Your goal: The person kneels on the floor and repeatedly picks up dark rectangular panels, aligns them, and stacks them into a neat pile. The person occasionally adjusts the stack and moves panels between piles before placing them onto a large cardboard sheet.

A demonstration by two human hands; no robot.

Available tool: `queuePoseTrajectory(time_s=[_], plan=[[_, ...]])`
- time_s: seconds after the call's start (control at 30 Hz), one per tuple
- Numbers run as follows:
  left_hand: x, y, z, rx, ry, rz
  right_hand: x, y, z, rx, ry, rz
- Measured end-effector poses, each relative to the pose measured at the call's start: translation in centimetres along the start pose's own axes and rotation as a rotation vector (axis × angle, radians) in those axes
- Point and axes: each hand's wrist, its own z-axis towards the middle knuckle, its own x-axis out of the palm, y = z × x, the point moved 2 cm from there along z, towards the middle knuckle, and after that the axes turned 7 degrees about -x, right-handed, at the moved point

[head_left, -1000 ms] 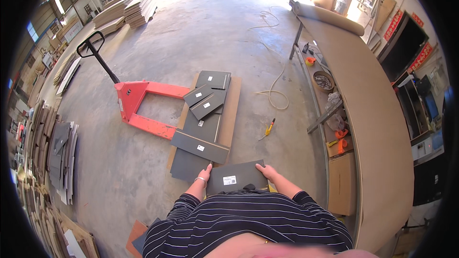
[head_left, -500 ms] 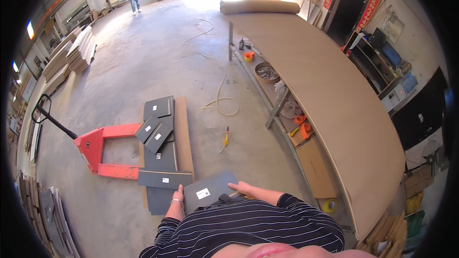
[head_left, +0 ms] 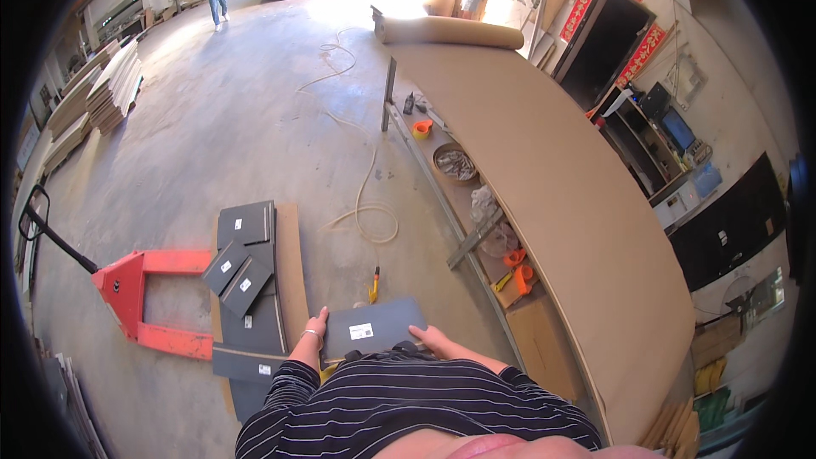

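A dark grey rectangular panel (head_left: 387,316) with a white label is held in front of my waist, face up. My left hand (head_left: 314,331) grips its left edge, and a light bracelet circles that wrist. At the opposite edge, my right hand (head_left: 436,342) is closed on the panel's right side. To my left, several similar labelled grey panels (head_left: 259,314) lie in an uneven pile over brown cardboard (head_left: 294,276). This pile rests across the forks of a red pallet jack (head_left: 123,293).
At right stands a long bench covered with corrugated cardboard (head_left: 561,170), a roll (head_left: 450,31) at its far end. Its lower shelf bears orange tape dispensers (head_left: 523,279) and a round tub of metal parts (head_left: 455,163). A hose (head_left: 367,195) crosses the floor. Two people stand far off.
My body and view have turned right, and the panel has moved away from the pile. Both hands keep their hold, and the panel now sits more level.
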Motion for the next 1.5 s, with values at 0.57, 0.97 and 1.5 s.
queuePoseTrajectory(time_s=[0.57, 0.97, 1.5], plan=[[-2.8, -26.9, 11.4, 0.016, -0.008, 0.083, -3.1, 16.4, 18.2, -0.271, -0.185, 0.081], [-1.8, -44.1, 11.7, 0.303, 0.393, -1.184, -12.8, 51.4, 29.4, -0.801, 0.022, -0.536], [3.6, -42.7, 23.4, -0.198, -0.067, -0.237, -39.2, 80.2, 42.7, -1.034, -0.648, -1.395]])
